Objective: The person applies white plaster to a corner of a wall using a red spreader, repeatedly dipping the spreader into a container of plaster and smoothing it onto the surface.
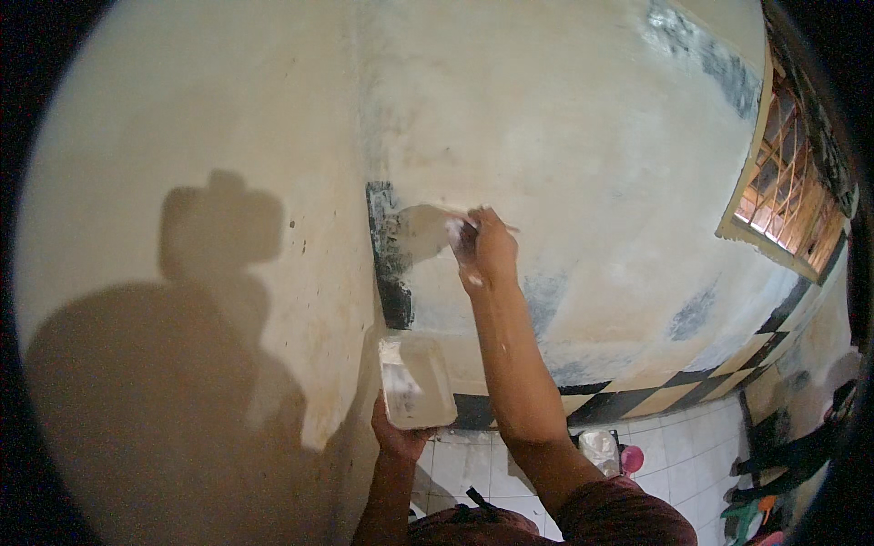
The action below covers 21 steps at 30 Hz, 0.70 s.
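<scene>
My right hand (492, 244) is closed round a thin pale tool (512, 227), seen nearly edge-on against the wall. White smears cover some of its fingers, and the tool's working end is partly hidden. Lower down, my left hand (397, 439) grips the bottom of a rectangular tub (418, 424) from below. White material lies inside the tub and coats its walls. A dark, rough patch (391, 273) runs down the wall beside the inner corner, left of my right hand. The wall (546, 136) around it is off-white with cloudy grey and white smears.
A plain wall (309, 118) meets the worked wall at the corner, with my shadow on it. Black-and-cream checks (624, 400) run along the base. On the tiled floor (674, 446) are a whitish bag-like thing (598, 450) and a pink container (631, 459). A barred window (787, 187) sits right.
</scene>
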Tool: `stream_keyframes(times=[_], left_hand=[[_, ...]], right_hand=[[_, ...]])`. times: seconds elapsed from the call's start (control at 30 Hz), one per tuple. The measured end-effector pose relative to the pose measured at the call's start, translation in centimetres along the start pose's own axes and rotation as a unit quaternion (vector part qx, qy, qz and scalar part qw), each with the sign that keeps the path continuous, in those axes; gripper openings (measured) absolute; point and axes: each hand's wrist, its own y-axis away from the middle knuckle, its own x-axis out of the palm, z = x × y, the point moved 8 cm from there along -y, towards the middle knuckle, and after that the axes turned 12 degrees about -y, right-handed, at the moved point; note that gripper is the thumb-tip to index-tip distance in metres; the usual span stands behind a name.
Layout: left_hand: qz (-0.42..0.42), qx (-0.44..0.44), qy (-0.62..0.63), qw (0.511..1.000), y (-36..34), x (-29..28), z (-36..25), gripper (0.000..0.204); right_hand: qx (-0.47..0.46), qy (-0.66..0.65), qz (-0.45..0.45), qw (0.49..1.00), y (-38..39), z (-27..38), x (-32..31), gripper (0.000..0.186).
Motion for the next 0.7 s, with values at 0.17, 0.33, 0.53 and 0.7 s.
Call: stream_keyframes(times=[0.17,0.33,0.53,0.7], left_hand=[[-0.024,-0.019,0.028,0.999,0.0,-0.4,0.1,0.058],[0.044,0.013,-0.006,0.999,-0.8,0.3,-0.1,0.057],[-0.016,0.006,0.026,1.0,1.2,1.1,-1.8,0.058],[-0.007,-0.027,0.062,0.998,2.3,0.4,-2.6,0.06]], right_hand=[[-0.023,0.171,0.08,0.982,3.3,-1.1,-9.4,0.023],[-0.1,0.38,0.155,0.906,2.6,-6.5,-14.5,0.021],[0.115,0.133,0.033,0.984,0.6,-10.6,-11.4,0.024],[-0.002,0.017,-0.084,0.996,-1.3,-8.4,-4.3,0.019]])
